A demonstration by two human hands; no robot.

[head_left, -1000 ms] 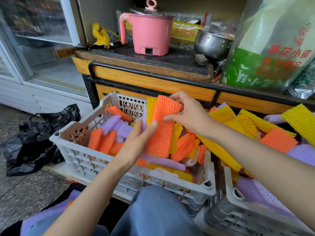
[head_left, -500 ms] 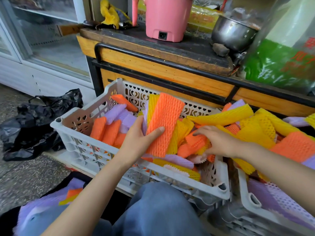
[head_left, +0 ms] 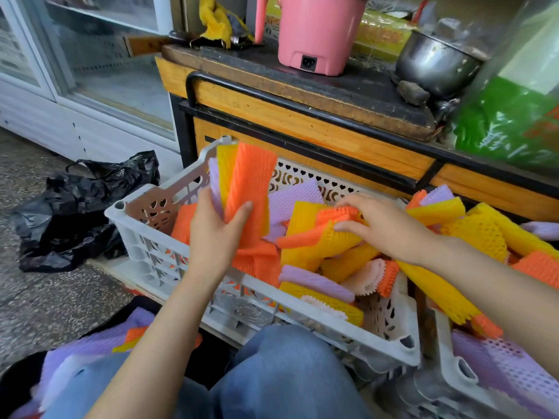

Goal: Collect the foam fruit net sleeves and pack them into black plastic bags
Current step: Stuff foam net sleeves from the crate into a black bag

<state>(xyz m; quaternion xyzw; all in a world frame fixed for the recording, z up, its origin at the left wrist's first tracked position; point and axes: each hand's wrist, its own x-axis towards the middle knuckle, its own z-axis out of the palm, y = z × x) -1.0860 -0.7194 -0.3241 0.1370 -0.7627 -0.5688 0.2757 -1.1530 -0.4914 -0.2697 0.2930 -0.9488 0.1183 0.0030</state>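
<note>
Three colours in my left grip (head_left: 216, 234): a bundle of sleeves (head_left: 249, 182), orange in front, yellow and purple behind, held upright with thumb and fingers curled round it, above the 10 o'clock corner of the white basket (head_left: 139, 246). My right grip (head_left: 385, 226) pinches an orange sleeve (head_left: 337, 213) lying atop the loose pile (head_left: 329, 252) at the basket's centre. A black plastic bag (head_left: 84, 207) lies crumpled on the floor at 9 o'clock, beside the basket.

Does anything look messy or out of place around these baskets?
Yes. The foam sleeves heap untidily, spilling over the right edge of the white basket onto the neighbouring basket. The black bag lies crumpled on the floor, left.
</note>
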